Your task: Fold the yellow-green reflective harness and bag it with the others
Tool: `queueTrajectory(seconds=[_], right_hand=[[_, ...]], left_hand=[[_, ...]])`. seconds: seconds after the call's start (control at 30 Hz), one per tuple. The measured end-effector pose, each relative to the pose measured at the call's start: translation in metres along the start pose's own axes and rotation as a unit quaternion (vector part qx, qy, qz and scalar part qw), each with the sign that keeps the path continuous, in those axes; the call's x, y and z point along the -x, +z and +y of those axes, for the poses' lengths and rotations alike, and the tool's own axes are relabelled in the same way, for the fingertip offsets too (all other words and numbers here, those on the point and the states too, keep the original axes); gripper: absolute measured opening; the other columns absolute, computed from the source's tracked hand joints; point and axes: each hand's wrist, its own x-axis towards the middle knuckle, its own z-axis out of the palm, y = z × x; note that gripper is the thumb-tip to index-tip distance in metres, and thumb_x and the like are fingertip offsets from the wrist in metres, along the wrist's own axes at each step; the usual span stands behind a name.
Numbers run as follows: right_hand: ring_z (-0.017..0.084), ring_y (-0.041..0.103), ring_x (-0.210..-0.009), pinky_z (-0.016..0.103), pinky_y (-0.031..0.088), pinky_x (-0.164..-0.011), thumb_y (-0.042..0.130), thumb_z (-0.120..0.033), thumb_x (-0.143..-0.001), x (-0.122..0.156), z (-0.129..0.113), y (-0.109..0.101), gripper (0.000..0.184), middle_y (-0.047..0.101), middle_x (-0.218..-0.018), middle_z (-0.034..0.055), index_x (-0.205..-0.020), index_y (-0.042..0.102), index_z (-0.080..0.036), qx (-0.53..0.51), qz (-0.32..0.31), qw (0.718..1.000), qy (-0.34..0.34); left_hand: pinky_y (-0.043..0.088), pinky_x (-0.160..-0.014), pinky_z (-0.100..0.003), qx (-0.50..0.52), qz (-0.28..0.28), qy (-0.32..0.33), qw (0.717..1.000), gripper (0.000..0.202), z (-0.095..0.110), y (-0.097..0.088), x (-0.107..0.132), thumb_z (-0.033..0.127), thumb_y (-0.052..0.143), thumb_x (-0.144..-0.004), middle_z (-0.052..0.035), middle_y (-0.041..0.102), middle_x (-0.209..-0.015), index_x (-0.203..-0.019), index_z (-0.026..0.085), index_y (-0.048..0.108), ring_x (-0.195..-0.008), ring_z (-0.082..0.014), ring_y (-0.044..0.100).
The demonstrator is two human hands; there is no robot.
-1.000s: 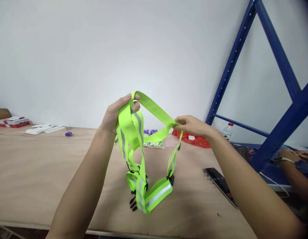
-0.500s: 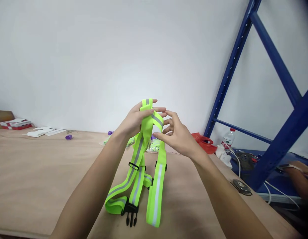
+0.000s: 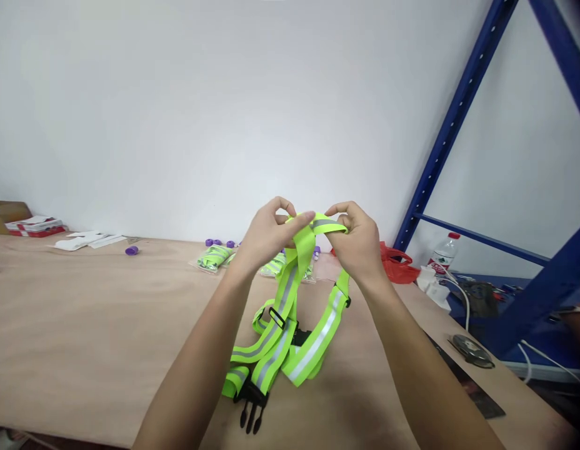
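Note:
A neon-yellow reflective harness [image 3: 285,294] with grey stripes hangs from both hands above the table. My left hand [image 3: 275,231] pinches its upper straps between thumb and fingers. Just to the right, my right hand [image 3: 358,240] is closed on another stretch of the same strap, which bridges the gap between the hands. Black slide adjusters [image 3: 277,317] sit partway down the straps. At the lower end a black buckle prong piece [image 3: 252,403] points toward me, close to the tabletop. Part of the strap inside the right hand is hidden.
Behind the hands lie bagged yellow straps [image 3: 214,257] and purple rolls [image 3: 131,250]. White papers [image 3: 90,240] and a red-and-white box [image 3: 34,226] are back left. At right are a red bag [image 3: 397,264], a bottle [image 3: 444,251], a round metal object [image 3: 472,350] and a blue rack [image 3: 452,125].
My right hand has closed on the strap and drawn it rightward. The left fingers have curled into a pinch. The right-hand strap now slants, and the view has shifted slightly.

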Motion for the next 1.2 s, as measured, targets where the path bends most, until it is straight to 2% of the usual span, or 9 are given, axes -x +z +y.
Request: queueTrajectory(seconds=[0.1,0.23,0.33,0.53,0.67,0.73,0.87,1.03,1.2], right_hand=[[0.009,0.028,-0.045,0.023,0.023,-0.046,0.063,-0.021,-0.073,0.0,-0.001,0.005,0.015,0.03,-0.049,-0.0105,-0.086,0.057,-0.024,0.003,0.007,1.0,0.008],[0.01,0.029,-0.043,0.024,0.024,-0.045,0.062,-0.023,-0.074,-0.005,0.002,0.01,0.016,0.034,-0.051,-0.0098,-0.088,0.055,-0.025,-0.012,0.03,0.999,0.022],[0.011,0.032,-0.044,0.026,0.027,-0.046,0.06,-0.022,-0.074,-0.008,0.008,0.013,0.018,0.038,-0.053,-0.0078,-0.092,0.057,-0.026,-0.018,0.02,0.999,0.026],[0.012,0.036,-0.043,0.027,0.029,-0.044,0.061,-0.024,-0.074,-0.008,0.03,0.016,0.024,0.041,-0.054,-0.0063,-0.097,0.06,-0.028,-0.032,0.008,0.999,0.038],[0.013,0.042,-0.044,0.027,0.03,-0.043,0.061,-0.025,-0.073,-0.01,0.044,0.019,0.024,0.05,-0.056,-0.0044,-0.098,0.061,-0.027,-0.059,0.006,0.995,0.08],[0.013,0.044,-0.044,0.027,0.031,-0.043,0.062,-0.026,-0.073,-0.01,0.049,0.02,0.025,0.052,-0.056,-0.004,-0.098,0.062,-0.027,-0.068,0.008,0.993,0.094],[0.012,0.042,-0.041,0.026,0.031,-0.04,0.063,-0.025,-0.072,-0.01,0.059,0.018,0.028,0.052,-0.053,-0.005,-0.1,0.064,-0.027,-0.071,0.004,0.991,0.115],[0.01,0.042,-0.038,0.025,0.031,-0.036,0.063,-0.025,-0.072,-0.011,0.069,0.012,0.025,0.054,-0.052,-0.0045,-0.097,0.067,-0.025,-0.118,0.023,0.988,0.099],[0.01,0.044,-0.035,0.024,0.028,-0.033,0.064,-0.033,-0.075,-0.016,0.069,0.003,0.016,0.055,-0.056,-0.0031,-0.088,0.067,-0.025,-0.168,0.051,0.975,0.135]], left_hand=[[0.049,-0.066,-0.028,-0.062,0.035,0.047,0.996,0.041,-0.014,0.01,0.002,0.054,0.071,-0.078,-0.0031,0.063,-0.086,-0.09,0.02,0.051,-0.077,-0.0166,0.062],[0.048,-0.084,-0.032,-0.07,-0.017,0.111,0.991,0.044,-0.028,0.016,0.002,0.042,0.075,-0.075,-0.007,0.061,-0.115,-0.105,0.022,0.051,-0.103,-0.022,0.06],[0.046,-0.086,-0.034,-0.119,-0.031,0.141,0.982,0.05,-0.033,0.02,0.002,0.031,0.071,-0.075,-0.0072,0.06,-0.121,-0.119,0.024,0.049,-0.104,-0.0241,0.059],[0.046,-0.076,-0.034,-0.162,-0.069,0.116,0.977,0.048,-0.041,0.016,0.002,0.016,0.054,-0.074,-0.0054,0.065,-0.111,-0.121,0.025,0.052,-0.084,-0.0224,0.062],[0.044,-0.068,-0.031,-0.199,-0.055,0.109,0.972,0.043,-0.047,0.009,0.0,0.015,0.049,-0.074,-0.0001,0.065,-0.081,-0.116,0.025,0.059,-0.066,-0.0172,0.055],[0.044,-0.067,-0.031,-0.209,-0.057,0.102,0.971,0.043,-0.049,0.005,-0.002,0.015,0.048,-0.074,0.0003,0.064,-0.077,-0.114,0.024,0.063,-0.065,-0.0167,0.054],[0.049,-0.076,-0.033,-0.178,-0.121,0.07,0.974,0.052,-0.053,-0.006,-0.005,0.015,0.049,-0.073,-0.0033,0.071,-0.097,-0.122,0.024,0.065,-0.08,-0.0207,0.061],[0.052,-0.088,-0.037,-0.124,-0.159,0.039,0.979,0.063,-0.057,-0.021,-0.007,0.013,0.05,-0.072,-0.0056,0.066,-0.126,-0.133,0.025,0.061,-0.106,-0.027,0.062],[0.054,-0.082,-0.035,-0.091,-0.164,0.028,0.982,0.06,-0.062,-0.03,-0.01,0.011,0.05,-0.072,-0.0079,0.067,-0.119,-0.129,0.024,0.062,-0.099,-0.0245,0.064]])
